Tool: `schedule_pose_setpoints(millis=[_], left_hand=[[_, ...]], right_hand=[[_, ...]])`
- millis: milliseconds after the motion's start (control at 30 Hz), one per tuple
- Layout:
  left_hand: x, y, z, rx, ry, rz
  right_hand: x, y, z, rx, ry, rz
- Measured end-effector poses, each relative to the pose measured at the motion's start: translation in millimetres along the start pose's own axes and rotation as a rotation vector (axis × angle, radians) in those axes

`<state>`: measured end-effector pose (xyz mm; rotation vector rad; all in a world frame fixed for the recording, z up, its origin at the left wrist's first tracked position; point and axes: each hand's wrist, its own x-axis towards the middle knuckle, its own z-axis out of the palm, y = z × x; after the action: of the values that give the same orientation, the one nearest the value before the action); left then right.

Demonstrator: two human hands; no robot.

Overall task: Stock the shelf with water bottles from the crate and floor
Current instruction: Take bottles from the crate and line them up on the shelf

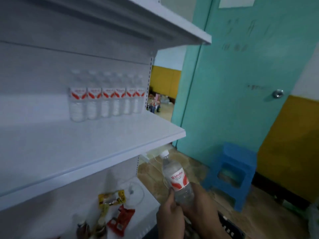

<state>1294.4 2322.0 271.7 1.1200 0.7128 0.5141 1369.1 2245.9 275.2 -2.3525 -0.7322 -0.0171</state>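
Both hands, left hand (170,216) and right hand (201,206), wrap the lower body of the clear plastic water bottle with red-white label (177,180), below the white metal shelf (96,145). Lift it upright and seat it beside the row of matching bottles (106,95) at the shelf's back, apparently six.

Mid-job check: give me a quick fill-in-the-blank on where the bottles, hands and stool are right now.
1. Both hands, left hand and right hand, grip one ____ with a white cap.
2. The row of bottles stands at the ____ of the middle shelf.
3. The stool by the door is ____ in colour.
4. The snack packets lie on the shelf ____ the middle one.

Missing words: bottle; back; blue; below
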Motion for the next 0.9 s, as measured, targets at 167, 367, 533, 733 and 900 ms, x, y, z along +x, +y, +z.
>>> schedule_pose_setpoints(millis=[167, 367, 533, 733, 900], left_hand=[[-52, 83, -49, 0.174, -0.036, 0.313], [-83, 162, -120, 0.349, 0.06, 0.531], [-99, 196, -169, 0.347, 0.162, 0.613], [-104, 194, -191, 0.372, 0.235, 0.611], [-97, 194, -185, 0.382, 0.266, 0.588]], right_hand=[[-25, -100, -37, 0.045, 0.13, -0.201], [-31, -202, -24, 0.212, 0.176, -0.293], [-33, -262, 1, 0.301, 0.129, -0.345], [-43, -277, 17, 0.376, 0.075, -0.406], [-31, -275, 22, 0.395, 0.022, -0.415]])
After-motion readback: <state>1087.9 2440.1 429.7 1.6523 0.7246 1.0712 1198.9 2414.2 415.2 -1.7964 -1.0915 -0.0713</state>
